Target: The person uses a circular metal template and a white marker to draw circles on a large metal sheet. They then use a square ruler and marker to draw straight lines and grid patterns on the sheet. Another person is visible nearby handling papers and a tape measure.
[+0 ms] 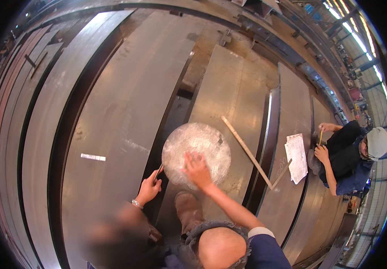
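A round metal disc (180,139) with a mottled, silvery face lies across the gap between two steel beams in front of me. My right hand (197,170) rests on its face, fingers spread forward and holding nothing. At the disc's lower left rim, my left hand (151,184) is closed around a thin dark stick-like tool (159,170). Its tip points up beside the rim; its exact kind is unclear. A bracelet circles my left wrist. To the right of the disc, a folding rule (247,153) lies bent at an angle.
Long steel beams (126,89) run side by side with deep gaps between them. Paper sheets (296,159) lie on a beam at right. A small pale bar (93,157) rests on the left beam. A person (348,157) at right holds a yellow stick. My boot (188,208) is below the disc.
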The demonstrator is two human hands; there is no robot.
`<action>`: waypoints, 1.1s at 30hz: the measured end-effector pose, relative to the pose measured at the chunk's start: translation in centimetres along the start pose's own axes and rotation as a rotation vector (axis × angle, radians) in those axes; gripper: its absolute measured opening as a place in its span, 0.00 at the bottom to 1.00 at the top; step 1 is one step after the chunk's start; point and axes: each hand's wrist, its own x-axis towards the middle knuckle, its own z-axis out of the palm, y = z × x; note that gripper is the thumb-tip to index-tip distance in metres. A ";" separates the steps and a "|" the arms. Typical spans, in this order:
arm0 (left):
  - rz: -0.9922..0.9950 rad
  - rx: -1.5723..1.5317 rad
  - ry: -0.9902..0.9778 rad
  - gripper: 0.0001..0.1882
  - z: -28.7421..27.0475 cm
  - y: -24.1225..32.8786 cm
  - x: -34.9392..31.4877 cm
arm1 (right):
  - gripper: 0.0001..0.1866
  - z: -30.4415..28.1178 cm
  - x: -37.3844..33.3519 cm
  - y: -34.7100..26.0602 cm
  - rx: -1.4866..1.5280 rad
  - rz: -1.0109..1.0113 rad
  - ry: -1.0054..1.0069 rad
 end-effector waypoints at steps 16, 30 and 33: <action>-0.038 -0.023 -0.012 0.31 -0.4 0.7 0.0 | 0.35 -1.6 1.3 1.2 0.082 0.258 -0.058; -0.024 0.000 -0.003 0.30 -0.3 1.2 0.0 | 0.36 -1.4 0.4 1.0 0.073 0.467 0.027; -0.029 -0.004 -0.014 0.30 0.0 0.9 0.2 | 0.36 -1.3 -0.8 0.2 0.128 0.298 -0.047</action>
